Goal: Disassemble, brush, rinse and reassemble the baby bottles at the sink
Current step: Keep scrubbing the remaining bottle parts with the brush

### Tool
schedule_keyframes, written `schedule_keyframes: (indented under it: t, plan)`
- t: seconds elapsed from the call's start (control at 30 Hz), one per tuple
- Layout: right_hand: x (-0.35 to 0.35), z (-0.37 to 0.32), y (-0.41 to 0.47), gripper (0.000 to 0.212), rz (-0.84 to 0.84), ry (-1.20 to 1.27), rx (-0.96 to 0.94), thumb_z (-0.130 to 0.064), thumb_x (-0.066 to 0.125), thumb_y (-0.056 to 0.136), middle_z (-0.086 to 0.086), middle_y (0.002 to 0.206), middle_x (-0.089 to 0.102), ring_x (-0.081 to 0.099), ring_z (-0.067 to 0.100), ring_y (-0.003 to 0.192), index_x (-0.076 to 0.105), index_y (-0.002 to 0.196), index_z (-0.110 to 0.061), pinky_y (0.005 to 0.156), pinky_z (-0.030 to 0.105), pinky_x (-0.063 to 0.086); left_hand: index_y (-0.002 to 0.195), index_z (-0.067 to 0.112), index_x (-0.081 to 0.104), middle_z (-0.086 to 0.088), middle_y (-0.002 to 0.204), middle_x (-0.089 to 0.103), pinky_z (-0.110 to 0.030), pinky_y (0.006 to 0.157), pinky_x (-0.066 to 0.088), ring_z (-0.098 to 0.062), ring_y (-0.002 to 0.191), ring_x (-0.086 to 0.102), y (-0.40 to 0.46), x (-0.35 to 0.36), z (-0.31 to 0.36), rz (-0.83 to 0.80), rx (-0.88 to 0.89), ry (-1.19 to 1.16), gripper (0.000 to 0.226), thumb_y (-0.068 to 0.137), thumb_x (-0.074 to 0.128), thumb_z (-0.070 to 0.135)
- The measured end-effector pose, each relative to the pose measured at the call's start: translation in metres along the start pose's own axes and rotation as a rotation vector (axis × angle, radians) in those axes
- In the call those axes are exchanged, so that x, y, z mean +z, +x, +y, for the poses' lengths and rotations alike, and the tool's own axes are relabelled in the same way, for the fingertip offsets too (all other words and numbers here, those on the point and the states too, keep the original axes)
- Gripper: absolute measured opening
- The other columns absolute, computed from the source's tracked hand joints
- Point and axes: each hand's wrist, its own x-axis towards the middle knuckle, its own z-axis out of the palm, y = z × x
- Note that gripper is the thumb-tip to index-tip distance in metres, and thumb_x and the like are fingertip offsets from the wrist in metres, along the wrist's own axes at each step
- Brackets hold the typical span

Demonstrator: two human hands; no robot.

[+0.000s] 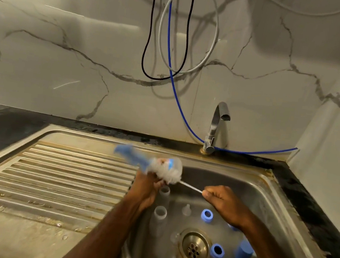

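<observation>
A person's two bare forearms reach over a stainless steel sink (267,193) set in a dark counter against a marble-patterned wall. The left hand (148,187) is raised above the left edge of the basin, its fingers curled around a blurred bottle brush (152,166) that has a blue handle pointing up and left and a white bristle head. From the bristle head a thin white wire stem (191,187) runs right and slightly down to the right hand (223,202), whose thumb and fingers pinch the stem's far end. Below the hands, down in the basin, lie the taken-apart bottle parts: two clear bottle bodies (162,203) standing open-mouthed near the left wall, a clear teat (186,210) standing upright in the middle, several blue screw rings (206,215) around the drain (194,248), and a blue cap (243,254) to the right of the drain. Further blue pieces are cut off at the bottom edge. A chrome tap (216,126) stands at the back rim of the sink, with no water visible from it. A ribbed draining board (55,175) lies to the left, wet with droplets. A blue hose (176,96), a grey hose and a black cable hang in loops on the wall.
</observation>
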Motion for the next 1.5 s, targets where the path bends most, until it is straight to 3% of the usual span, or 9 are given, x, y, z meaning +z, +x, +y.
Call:
schedule_keyframes:
  t: [0.13, 0.33, 0.5, 0.7, 0.87, 1.0, 1.1, 1.27, 1.5]
  plan:
    - [0.008, -0.003, -0.002, 0.039, 0.071, 0.020, -0.022, -0.025, 0.049, 0.105, -0.006, 0.059, 0.048, 0.044, 0.002, 0.056, 0.052, 0.066, -0.019, 0.058, 0.024, 0.041, 0.122, 0.003, 0.063, -0.023, 0.121, 0.068, -0.038, 0.076, 0.063, -0.032, 0.107, 0.070, 0.000, -0.002, 0.007, -0.075, -0.107, -0.316, 0.041, 0.085, 0.064, 0.020]
    - [0.014, -0.009, -0.001, 0.037, 0.170, 0.098, -0.139, -0.023, 0.047, 0.105, -0.008, 0.058, 0.049, 0.044, 0.005, 0.054, 0.054, 0.069, -0.020, 0.055, 0.024, 0.039, 0.138, 0.001, 0.053, -0.027, 0.127, 0.064, -0.038, 0.075, 0.064, -0.032, 0.102, 0.070, 0.005, -0.001, 0.008, -0.121, -0.156, -0.487, 0.048, 0.104, 0.049, 0.035]
    - [0.018, -0.010, 0.000, 0.037, 0.119, 0.102, -0.116, -0.020, 0.047, 0.105, -0.010, 0.057, 0.048, 0.043, 0.002, 0.055, 0.055, 0.070, -0.015, 0.056, 0.018, 0.037, 0.140, 0.004, 0.051, -0.025, 0.132, 0.063, -0.043, 0.095, 0.055, -0.034, 0.122, 0.063, 0.011, -0.003, 0.006, -0.101, -0.162, -0.463, 0.051, 0.104, 0.045, 0.039]
    - [0.007, -0.004, 0.000, 0.037, 0.186, 0.170, -0.054, -0.021, 0.048, 0.105, -0.005, 0.062, 0.047, 0.041, 0.006, 0.058, 0.055, 0.072, -0.005, 0.058, 0.023, 0.037, 0.137, 0.003, 0.053, -0.026, 0.130, 0.064, -0.037, 0.085, 0.062, -0.034, 0.120, 0.064, 0.012, -0.001, 0.006, -0.124, -0.136, -0.339, 0.049, 0.103, 0.047, 0.037]
    - [0.009, -0.006, -0.001, 0.037, 0.047, 0.128, -0.069, -0.019, 0.047, 0.105, -0.011, 0.057, 0.046, 0.041, 0.002, 0.056, 0.053, 0.069, -0.018, 0.057, 0.018, 0.036, 0.136, 0.003, 0.055, -0.024, 0.131, 0.064, -0.041, 0.092, 0.059, -0.033, 0.119, 0.065, 0.009, -0.002, 0.007, -0.144, -0.142, -0.414, 0.050, 0.098, 0.051, 0.034]
    - [0.005, -0.002, -0.002, 0.037, 0.183, 0.196, -0.025, -0.021, 0.047, 0.105, -0.008, 0.058, 0.045, 0.039, 0.004, 0.055, 0.053, 0.070, -0.012, 0.057, 0.022, 0.035, 0.135, 0.002, 0.054, -0.026, 0.126, 0.066, -0.037, 0.080, 0.063, -0.034, 0.112, 0.068, 0.011, -0.002, 0.009, -0.141, -0.156, -0.328, 0.047, 0.105, 0.044, 0.037]
    - [0.015, -0.012, -0.003, 0.038, 0.044, 0.150, -0.063, -0.019, 0.045, 0.106, -0.012, 0.055, 0.048, 0.041, 0.001, 0.053, 0.052, 0.069, -0.020, 0.056, 0.017, 0.036, 0.140, 0.000, 0.050, -0.022, 0.110, 0.073, -0.035, 0.074, 0.063, -0.028, 0.095, 0.075, 0.007, 0.007, 0.001, -0.128, -0.149, -0.299, 0.048, 0.104, 0.042, 0.032]
    - [0.003, -0.003, -0.003, 0.038, 0.146, 0.225, -0.037, -0.020, 0.046, 0.105, -0.010, 0.056, 0.044, 0.038, 0.005, 0.054, 0.051, 0.068, -0.019, 0.056, 0.022, 0.035, 0.136, 0.002, 0.053, -0.026, 0.131, 0.063, -0.042, 0.098, 0.055, -0.035, 0.125, 0.060, 0.009, -0.003, 0.009, -0.155, -0.136, -0.328, 0.048, 0.100, 0.049, 0.034]
    - [0.003, 0.001, 0.000, 0.037, 0.128, 0.179, -0.043, -0.022, 0.047, 0.105, -0.008, 0.059, 0.044, 0.040, 0.006, 0.057, 0.052, 0.069, -0.019, 0.058, 0.025, 0.036, 0.132, 0.003, 0.056, -0.025, 0.128, 0.065, -0.042, 0.096, 0.056, -0.034, 0.120, 0.063, 0.010, -0.006, 0.014, -0.152, -0.147, -0.367, 0.043, 0.105, 0.043, 0.034]
